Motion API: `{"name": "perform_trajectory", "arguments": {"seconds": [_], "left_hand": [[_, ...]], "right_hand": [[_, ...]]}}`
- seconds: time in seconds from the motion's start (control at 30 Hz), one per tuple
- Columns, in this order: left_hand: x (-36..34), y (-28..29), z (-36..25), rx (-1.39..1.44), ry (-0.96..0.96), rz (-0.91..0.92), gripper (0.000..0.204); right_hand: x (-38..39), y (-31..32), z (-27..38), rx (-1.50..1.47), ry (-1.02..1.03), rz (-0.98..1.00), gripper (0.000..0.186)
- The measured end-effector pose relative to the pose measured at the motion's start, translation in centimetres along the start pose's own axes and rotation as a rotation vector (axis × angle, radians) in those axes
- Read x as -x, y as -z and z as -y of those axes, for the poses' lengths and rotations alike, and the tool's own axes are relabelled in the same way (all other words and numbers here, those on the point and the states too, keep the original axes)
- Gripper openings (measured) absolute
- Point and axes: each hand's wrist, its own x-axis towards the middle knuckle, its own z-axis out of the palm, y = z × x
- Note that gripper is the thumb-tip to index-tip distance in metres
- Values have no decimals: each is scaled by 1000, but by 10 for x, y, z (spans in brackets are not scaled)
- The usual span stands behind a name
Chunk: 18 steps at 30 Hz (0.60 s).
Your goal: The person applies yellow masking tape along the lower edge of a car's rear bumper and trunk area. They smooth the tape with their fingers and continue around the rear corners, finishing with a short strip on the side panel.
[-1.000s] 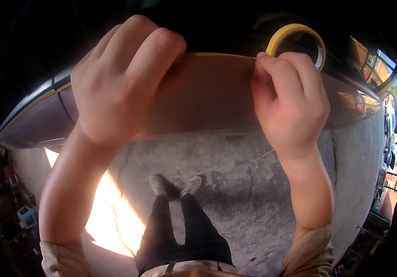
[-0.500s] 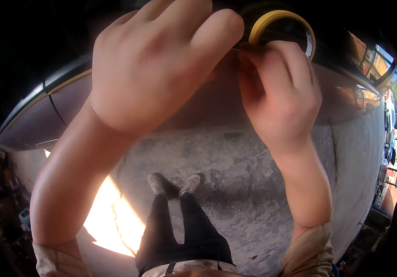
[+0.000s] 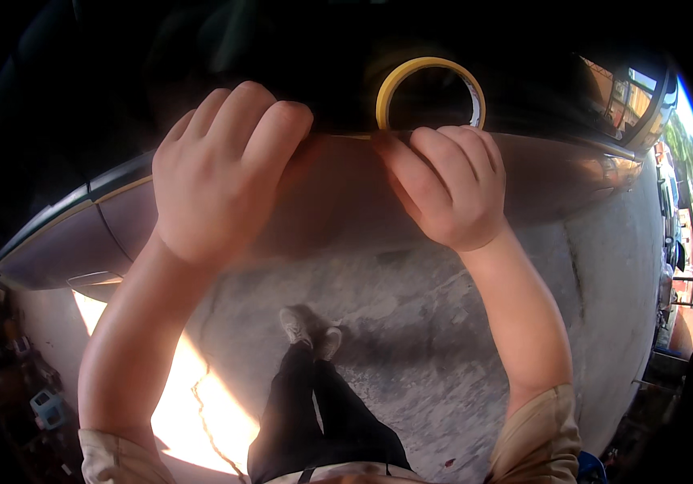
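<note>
My left hand (image 3: 219, 181) is closed at the top edge of a brownish car body panel (image 3: 326, 210), its fingertips hidden against that edge. A roll of yellow tape (image 3: 428, 63) stands upright at the fingers of my right hand (image 3: 443, 189), which are curled on it, the grip partly hidden. A thin yellow strip (image 3: 350, 136) runs along the edge between my hands. More yellow tape (image 3: 120, 189) lines the panel's edge to the left of my left hand. Above the panel the car's upper part is very dark.
My legs and shoes (image 3: 298, 331) are below on a cracked concrete floor (image 3: 435, 323), with a sunlit patch at left. A car side mirror (image 3: 649, 125) is at upper right. Dark clutter with a pale blue object (image 3: 46, 407) sits at lower left. A bright outdoor area shows at far right.
My right hand and the tape roll have moved leftward and lower. My left hand rose half a second ago and is now lower again. My feet have shifted.
</note>
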Motion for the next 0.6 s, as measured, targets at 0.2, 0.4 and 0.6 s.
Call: {"name": "perform_trajectory", "arguments": {"seconds": [0.2,0.4,0.6], "left_hand": [[5,1,2,42,39,16,39],[1,1,-3,102,56,51,43],[7,-3,-2,89,63,28,40]], "right_hand": [[18,24,-49,-50,127,100,37],[46,62,-81,-1,46,235,44],[41,53,-72,87,-94,217,39]]}}
